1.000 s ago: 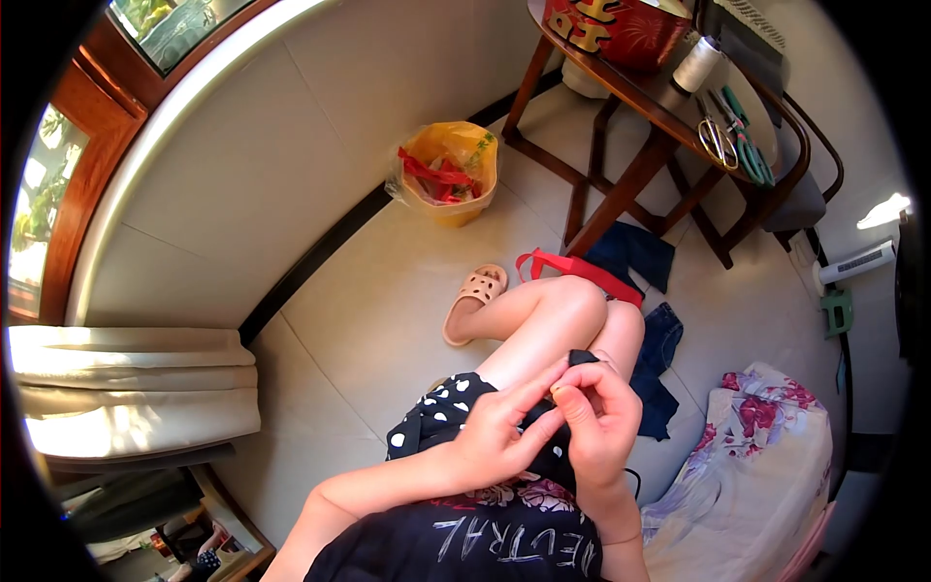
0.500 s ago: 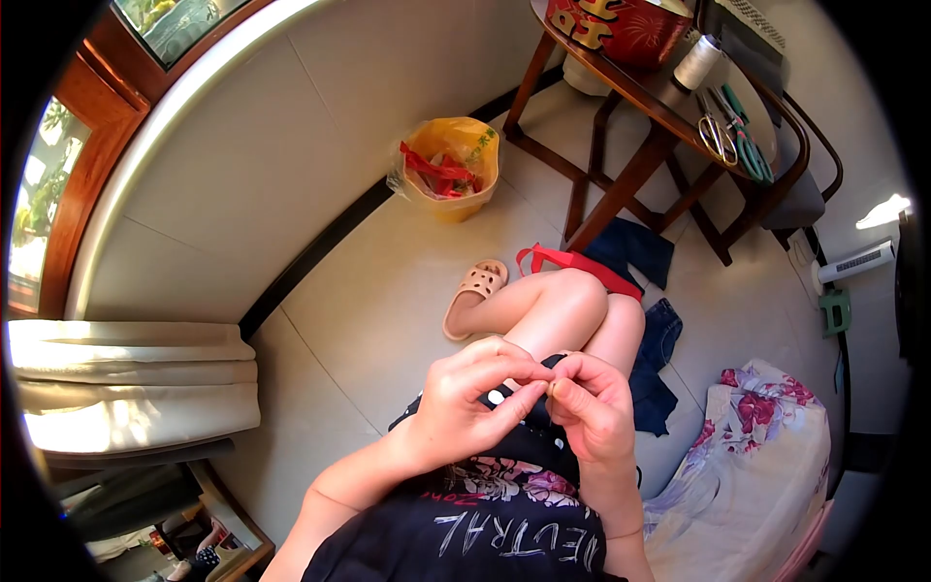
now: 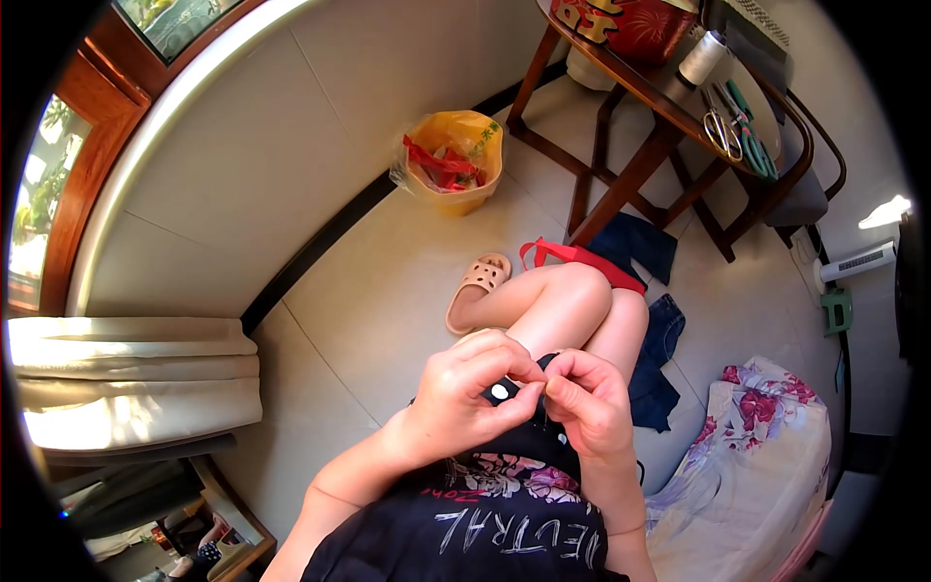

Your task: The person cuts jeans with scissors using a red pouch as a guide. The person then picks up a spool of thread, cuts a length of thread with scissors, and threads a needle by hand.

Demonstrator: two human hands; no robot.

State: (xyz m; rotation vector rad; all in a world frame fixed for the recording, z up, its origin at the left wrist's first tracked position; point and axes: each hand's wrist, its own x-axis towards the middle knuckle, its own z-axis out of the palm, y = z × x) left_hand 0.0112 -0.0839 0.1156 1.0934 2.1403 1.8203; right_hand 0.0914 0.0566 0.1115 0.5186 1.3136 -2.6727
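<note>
My left hand [image 3: 475,393] and my right hand [image 3: 592,403] meet above my lap, thumbs and index fingers pinched tip to tip. Whatever sits between the fingertips is too small to make out. Below them lie the black fabric with white dots [image 3: 500,392] over my thighs and the black shirt [image 3: 456,533] with white lettering and flowers. A thread spool [image 3: 700,58], gold-handled scissors [image 3: 722,134] and green-handled scissors [image 3: 752,141] rest on the table at the upper right, away from both hands.
A yellow bin [image 3: 454,199] with red scraps stands by the wall. Dark blue denim [image 3: 659,339] and a red strap item [image 3: 582,260] lie on the floor beyond my knees. Floral cloth [image 3: 756,436] is at the right, a wooden table [image 3: 640,87] at the upper right.
My left hand has drawn back from its extended pose, its fingers now bent into a pinch against my right fingertips. The view has shifted slightly.
</note>
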